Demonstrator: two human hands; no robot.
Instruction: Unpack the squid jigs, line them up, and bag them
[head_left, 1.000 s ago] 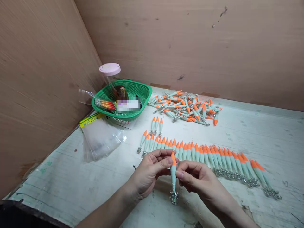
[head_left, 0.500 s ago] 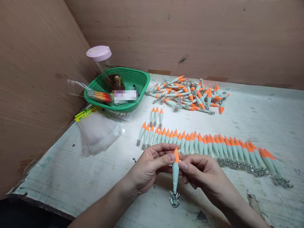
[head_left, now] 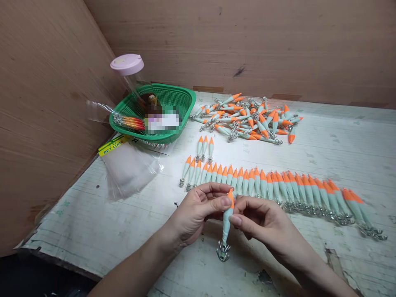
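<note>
Pinching one lure (head_left: 227,220) near its orange tip, the left hand (head_left: 198,214) and right hand (head_left: 266,225) meet at the near middle of the table (head_left: 340,148). Thumbs and forefingers are closed on the lure and the other fingers are loosely curled. It hangs tip up, slightly tilted, with its hook crown just over the table. Just beyond lies a row (head_left: 278,187) of like lures, and a loose pile (head_left: 250,119) lies farther off. A basket (head_left: 192,99) and bags (head_left: 130,169) sit far left. The step in hand seems to be work on the tip itself. Any further handling calls for a steady pinch and fingers kept off the hooks.
</note>
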